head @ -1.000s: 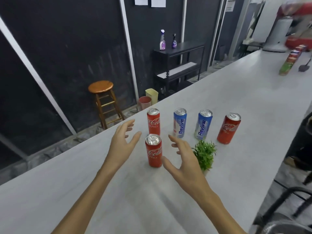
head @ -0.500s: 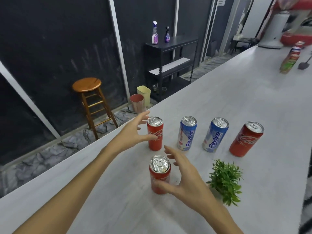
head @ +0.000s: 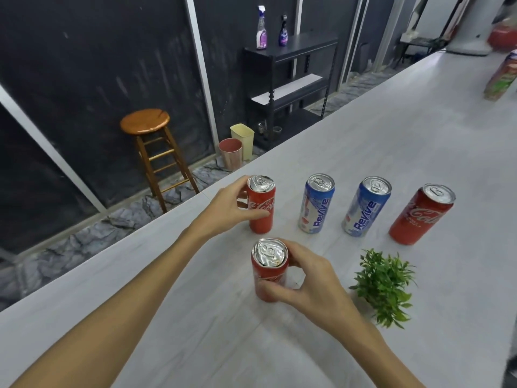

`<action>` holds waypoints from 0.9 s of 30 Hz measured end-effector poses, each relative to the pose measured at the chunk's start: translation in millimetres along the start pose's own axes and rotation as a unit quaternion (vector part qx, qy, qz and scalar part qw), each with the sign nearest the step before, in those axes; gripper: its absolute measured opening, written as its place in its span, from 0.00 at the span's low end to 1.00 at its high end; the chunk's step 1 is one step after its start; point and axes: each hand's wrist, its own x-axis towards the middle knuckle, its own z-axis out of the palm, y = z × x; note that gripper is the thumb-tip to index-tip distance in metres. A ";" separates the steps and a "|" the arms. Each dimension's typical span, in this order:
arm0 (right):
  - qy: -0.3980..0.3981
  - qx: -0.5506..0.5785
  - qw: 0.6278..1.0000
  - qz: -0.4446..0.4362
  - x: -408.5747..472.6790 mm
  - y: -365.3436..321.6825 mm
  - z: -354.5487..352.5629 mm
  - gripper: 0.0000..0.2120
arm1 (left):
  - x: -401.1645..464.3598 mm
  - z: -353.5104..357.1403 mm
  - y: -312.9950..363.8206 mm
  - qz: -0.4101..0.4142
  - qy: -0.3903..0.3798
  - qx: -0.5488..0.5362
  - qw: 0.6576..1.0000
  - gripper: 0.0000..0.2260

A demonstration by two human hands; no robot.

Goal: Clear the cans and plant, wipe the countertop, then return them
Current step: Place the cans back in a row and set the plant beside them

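Observation:
Several slim cans stand on the pale grey countertop [head: 377, 135]. My left hand [head: 228, 207] wraps the far-left red cola can [head: 263, 211] in the back row. My right hand [head: 310, 284] grips the nearer red cola can [head: 268, 271] from its right side. Two blue Revive cans [head: 316, 205] [head: 365, 208] and a third red cola can [head: 421, 215] stand untouched in the same row to the right. A small green plant [head: 384, 285] sits just right of my right hand.
The countertop's left edge runs diagonally, with a wooden stool [head: 152, 147], two small bins [head: 236, 148] and a black shelf [head: 291, 88] holding spray bottles on the floor beyond. A colourful carton [head: 500, 79] stands far back on the counter at right.
Both hands went from open and reaching to closed on cans: the left onto the far-left red can, the right onto the near red can. The camera view has dipped closer.

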 end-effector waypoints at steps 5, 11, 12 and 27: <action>-0.009 0.006 1.000 -0.001 -4.0 -2.5 -2.0 0.31 | -22.5 -1.7 6.4 -0.001 0.036 0.014 0.999 0.28; -0.024 0.030 0.999 -0.023 -16.1 -10.8 1.1 0.30 | -69.3 -20.1 18.5 -0.024 0.094 0.029 0.995 0.27; -0.028 0.034 0.999 -0.030 -18.0 -15.1 2.8 0.29 | -79.8 -23.0 18.6 -0.027 0.108 0.029 0.993 0.27; -0.103 0.062 0.986 -0.115 -83.5 -107.5 105.7 0.26 | -349.6 -85.4 2.5 -0.128 0.293 0.041 0.947 0.31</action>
